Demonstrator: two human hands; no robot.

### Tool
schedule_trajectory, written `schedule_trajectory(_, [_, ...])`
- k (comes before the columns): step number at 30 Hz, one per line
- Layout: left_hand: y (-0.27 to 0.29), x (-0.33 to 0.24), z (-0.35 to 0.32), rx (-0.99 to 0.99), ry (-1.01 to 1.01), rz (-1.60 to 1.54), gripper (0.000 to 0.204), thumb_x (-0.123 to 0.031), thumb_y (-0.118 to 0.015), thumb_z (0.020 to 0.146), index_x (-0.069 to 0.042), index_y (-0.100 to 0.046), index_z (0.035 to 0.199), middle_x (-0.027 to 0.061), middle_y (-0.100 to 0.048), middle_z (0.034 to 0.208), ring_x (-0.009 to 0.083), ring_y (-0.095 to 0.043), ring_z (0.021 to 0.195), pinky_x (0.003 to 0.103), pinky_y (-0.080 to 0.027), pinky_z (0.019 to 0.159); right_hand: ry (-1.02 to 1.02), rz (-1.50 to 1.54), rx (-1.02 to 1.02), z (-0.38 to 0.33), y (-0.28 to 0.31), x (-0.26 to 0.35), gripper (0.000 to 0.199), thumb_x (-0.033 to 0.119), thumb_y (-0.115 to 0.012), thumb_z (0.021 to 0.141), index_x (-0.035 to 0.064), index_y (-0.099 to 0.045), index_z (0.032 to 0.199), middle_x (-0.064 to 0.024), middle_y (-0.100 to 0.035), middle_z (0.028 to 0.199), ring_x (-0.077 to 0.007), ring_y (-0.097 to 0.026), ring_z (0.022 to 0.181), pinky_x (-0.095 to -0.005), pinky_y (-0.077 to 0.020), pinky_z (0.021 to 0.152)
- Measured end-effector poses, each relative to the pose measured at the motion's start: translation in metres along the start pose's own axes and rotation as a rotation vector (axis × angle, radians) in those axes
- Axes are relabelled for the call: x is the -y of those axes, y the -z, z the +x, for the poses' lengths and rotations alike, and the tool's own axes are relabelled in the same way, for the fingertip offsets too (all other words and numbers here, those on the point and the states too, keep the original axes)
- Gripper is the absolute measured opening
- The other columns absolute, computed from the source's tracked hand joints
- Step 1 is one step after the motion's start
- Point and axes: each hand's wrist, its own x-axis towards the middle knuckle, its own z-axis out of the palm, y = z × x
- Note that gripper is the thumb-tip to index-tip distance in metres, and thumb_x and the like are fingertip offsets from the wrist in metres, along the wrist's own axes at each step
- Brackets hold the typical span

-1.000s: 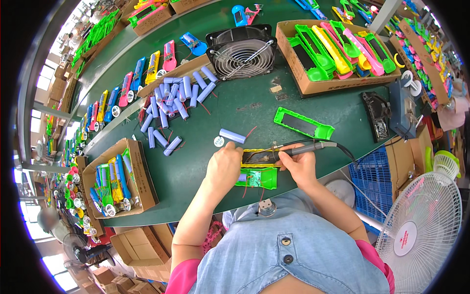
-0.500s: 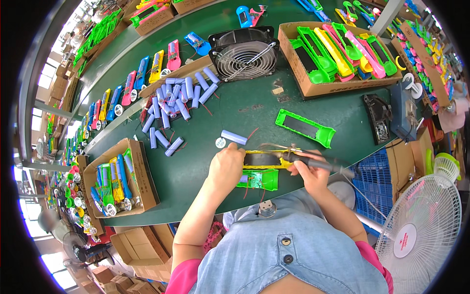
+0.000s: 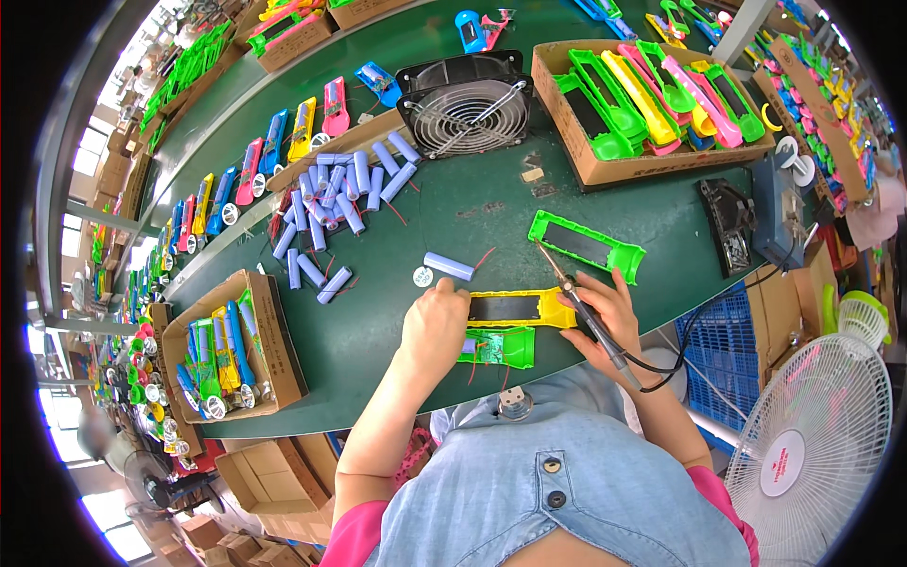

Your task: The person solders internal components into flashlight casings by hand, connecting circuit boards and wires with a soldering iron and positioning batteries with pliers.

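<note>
A yellow plastic flashlight casing (image 3: 553, 308) with a dark panel lies crosswise before me. My left hand (image 3: 436, 323) is closed on its left end, its fingertips partly hidden. In my right hand (image 3: 605, 317) is a soldering iron (image 3: 593, 323), slanting away to the far left, its metal tip near the empty green casing (image 3: 624, 261). The fingers of that hand are also beside the yellow casing's right end. Just nearer to me sits a green casing with a circuit board (image 3: 493, 348) and red wires. Beyond my left hand lie a lilac battery cell (image 3: 449, 266) and a round white disc (image 3: 422, 277).
Loose battery cells (image 3: 350, 189) are heaped at the far left, near a black metal fan (image 3: 468, 109). Cardboard boxes of casings stand left (image 3: 283, 345) and far right (image 3: 652, 173). A blue-grey soldering station (image 3: 779, 222) sits right, its cable hanging by my right arm.
The soldering iron has swung from lying across the yellow casing to pointing away from me. My right hand has turned with it; my left hand has barely moved.
</note>
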Motion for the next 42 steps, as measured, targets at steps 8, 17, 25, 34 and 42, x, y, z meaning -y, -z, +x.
schedule_trajectory(8, [-0.002,0.003,0.0,-0.011,-0.015,0.004,0.006,0.0,-0.054,0.069,0.0,-0.059,0.074,0.016,-0.053,0.075,0.0313,-0.06,0.072,0.038,-0.05,0.063,0.038,0.069,-0.031,0.006,-0.003,0.0,0.059,0.009,-0.074,0.065,0.0085,-0.042,0.115,-0.0103,-0.061,0.109,-0.0262,-0.056,0.107,-0.0549,-0.0226,0.104])
schedule_trajectory(17, [0.024,-0.033,-0.02,-0.267,-0.26,-0.15,0.019,-0.009,-0.063,0.069,-0.004,-0.064,0.086,0.0066,-0.055,0.082,0.0244,-0.052,0.079,0.036,-0.041,0.069,-0.012,0.088,0.002,0.008,0.0,0.002,0.057,0.007,-0.073,0.066,0.0091,-0.042,0.114,-0.0057,-0.062,0.107,-0.0252,-0.056,0.107,-0.0549,-0.0214,0.105])
schedule_trajectory(25, [-0.024,-0.029,-0.027,-0.411,-0.391,-0.25,0.027,-0.006,-0.061,0.063,-0.003,-0.063,0.089,0.0062,-0.057,0.083,0.0215,-0.054,0.076,0.034,-0.043,0.068,0.006,0.128,-0.003,0.008,-0.003,0.001,0.056,0.006,-0.073,0.066,0.0085,-0.044,0.113,-0.0057,-0.062,0.109,-0.0261,-0.056,0.107,-0.0548,-0.0204,0.105])
schedule_trajectory(34, [-0.026,-0.035,-0.017,-0.49,-0.328,-0.343,0.019,-0.002,-0.06,0.063,-0.004,-0.062,0.082,0.0072,-0.056,0.077,0.024,-0.055,0.069,0.034,-0.043,0.062,0.071,0.247,0.071,0.018,-0.018,-0.005,0.056,0.005,-0.074,0.066,0.0051,-0.045,0.114,-0.0137,-0.058,0.112,-0.0322,-0.055,0.104,-0.0459,-0.0405,0.097])
schedule_trajectory(42, [-0.021,-0.026,-0.008,-0.243,0.012,-0.35,0.006,-0.002,-0.061,0.071,-0.004,-0.064,0.076,0.0103,-0.055,0.072,0.028,-0.059,0.063,0.036,-0.047,0.058,0.264,0.29,-0.112,0.023,0.0,-0.001,0.036,0.009,-0.075,0.068,0.004,-0.056,0.098,-0.0096,-0.066,0.09,-0.0268,-0.064,0.083,-0.042,-0.0484,0.088])
